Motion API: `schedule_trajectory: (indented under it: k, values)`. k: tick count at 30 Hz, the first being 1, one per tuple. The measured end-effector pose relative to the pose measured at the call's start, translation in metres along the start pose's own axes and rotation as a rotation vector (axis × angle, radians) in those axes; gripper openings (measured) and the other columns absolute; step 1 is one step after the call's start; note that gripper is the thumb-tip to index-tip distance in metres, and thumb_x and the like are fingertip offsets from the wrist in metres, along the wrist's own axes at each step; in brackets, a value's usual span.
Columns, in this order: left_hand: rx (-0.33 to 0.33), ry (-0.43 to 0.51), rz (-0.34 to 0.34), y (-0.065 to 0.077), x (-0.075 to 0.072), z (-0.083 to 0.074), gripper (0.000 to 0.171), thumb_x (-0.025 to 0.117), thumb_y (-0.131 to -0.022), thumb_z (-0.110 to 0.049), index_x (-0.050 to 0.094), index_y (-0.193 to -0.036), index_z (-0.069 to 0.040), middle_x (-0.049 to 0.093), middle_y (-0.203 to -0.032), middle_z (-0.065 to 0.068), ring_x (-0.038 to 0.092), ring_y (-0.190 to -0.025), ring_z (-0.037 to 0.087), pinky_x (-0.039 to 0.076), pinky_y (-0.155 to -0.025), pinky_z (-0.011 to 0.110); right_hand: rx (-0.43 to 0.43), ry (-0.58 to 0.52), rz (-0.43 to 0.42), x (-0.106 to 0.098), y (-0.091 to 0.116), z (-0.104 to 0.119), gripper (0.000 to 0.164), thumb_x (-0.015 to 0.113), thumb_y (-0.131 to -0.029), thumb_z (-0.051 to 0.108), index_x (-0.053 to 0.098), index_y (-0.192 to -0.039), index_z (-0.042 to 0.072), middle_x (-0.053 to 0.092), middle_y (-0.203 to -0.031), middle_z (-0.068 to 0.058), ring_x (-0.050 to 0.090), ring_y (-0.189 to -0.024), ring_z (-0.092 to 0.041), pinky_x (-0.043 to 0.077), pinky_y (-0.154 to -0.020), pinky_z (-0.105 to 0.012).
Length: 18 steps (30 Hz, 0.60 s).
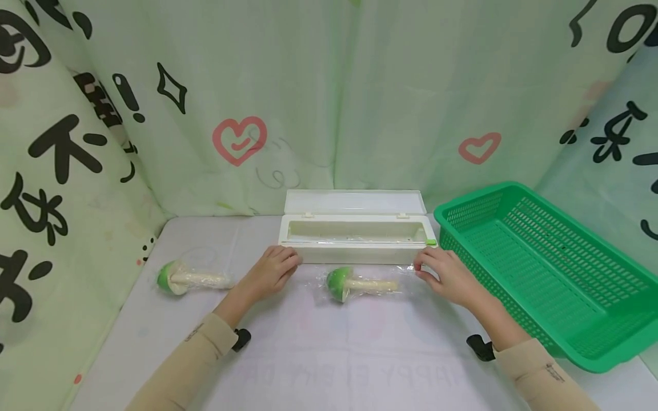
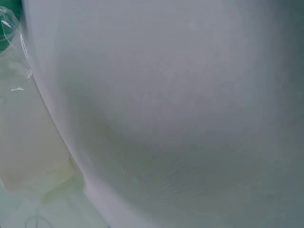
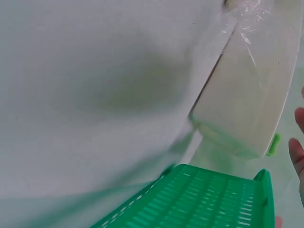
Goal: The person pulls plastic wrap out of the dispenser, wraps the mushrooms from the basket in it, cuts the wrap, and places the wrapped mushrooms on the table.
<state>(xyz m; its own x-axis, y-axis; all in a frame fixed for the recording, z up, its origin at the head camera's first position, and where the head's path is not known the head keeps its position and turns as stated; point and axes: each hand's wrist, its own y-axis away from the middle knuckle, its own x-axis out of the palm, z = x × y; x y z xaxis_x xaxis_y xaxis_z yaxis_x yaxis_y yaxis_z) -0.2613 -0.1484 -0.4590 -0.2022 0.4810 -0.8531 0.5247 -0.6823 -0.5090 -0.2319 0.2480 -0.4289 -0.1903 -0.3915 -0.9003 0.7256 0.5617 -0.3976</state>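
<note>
A white plastic wrap dispenser (image 1: 360, 254) stands at the back with its lid (image 1: 354, 201) raised. Clear plastic wrap (image 1: 406, 269) spreads down its front onto the table. On the table before it lies a green-capped, mushroom-shaped thing (image 1: 336, 283) with a cream stem, film around it. My left hand (image 1: 272, 268) has curled fingers at the dispenser's front left corner, at the film's edge. At the opposite corner my right hand (image 1: 447, 274) pinches the film's edge; its fingertips (image 3: 296, 151) show beside the green slider (image 3: 274, 144). The left wrist view shows no fingers.
Left of my left hand lies a second green-capped, cream-stemmed thing (image 1: 167, 277), wrapped in clear film. A large green perforated basket (image 1: 570, 354) stands at the right, close to my right forearm. Printed curtains (image 1: 360, 103) enclose the table's back and sides.
</note>
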Motion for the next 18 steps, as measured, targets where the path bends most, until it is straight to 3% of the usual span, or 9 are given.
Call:
schedule_trajectory:
  k: [4,7,12,18]
  values:
    - [0.064,0.000,-0.002,0.002,-0.001,-0.004,0.032,0.031,-0.100,-0.022,0.060,-0.098,-0.007,0.055,-0.093,0.005,0.051,-0.090,0.023,0.039,-0.084,0.039,-0.107,-0.070,0.009,0.002,0.007,-0.003,0.010,0.067,-0.082,0.010,0.058,-0.082,0.014,0.052,-0.084,0.006,0.050,-0.079,-0.013,0.040,-0.069,-0.036]
    - [0.123,-0.010,0.023,0.004,-0.001,-0.008,0.041,0.022,-0.101,-0.026,0.059,-0.097,-0.009,0.053,-0.091,0.003,0.049,-0.087,0.021,0.038,-0.082,0.037,-0.168,-0.115,0.021,0.005,0.011,-0.005,0.011,0.067,-0.081,0.007,0.058,-0.082,0.014,0.051,-0.085,0.008,0.048,-0.078,-0.010,0.039,-0.067,-0.031]
    - [0.237,-0.093,0.141,0.007,0.001,-0.014,0.014,0.045,-0.094,-0.016,0.058,-0.098,-0.013,0.051,-0.090,0.000,0.047,-0.085,0.018,0.038,-0.084,0.034,-0.170,-0.127,0.070,0.011,0.016,-0.002,0.027,0.072,-0.068,-0.003,0.056,-0.079,0.016,0.051,-0.086,0.009,0.047,-0.079,-0.009,0.039,-0.069,-0.032]
    - [0.309,-0.217,0.314,0.007,0.007,-0.023,0.016,0.055,-0.086,-0.017,0.055,-0.102,-0.019,0.048,-0.092,-0.002,0.045,-0.085,0.016,0.039,-0.084,0.033,-0.160,-0.033,0.157,0.021,0.020,0.001,0.026,0.072,-0.070,0.005,0.054,-0.076,0.022,0.050,-0.087,0.009,0.049,-0.082,-0.011,0.038,-0.073,-0.038]
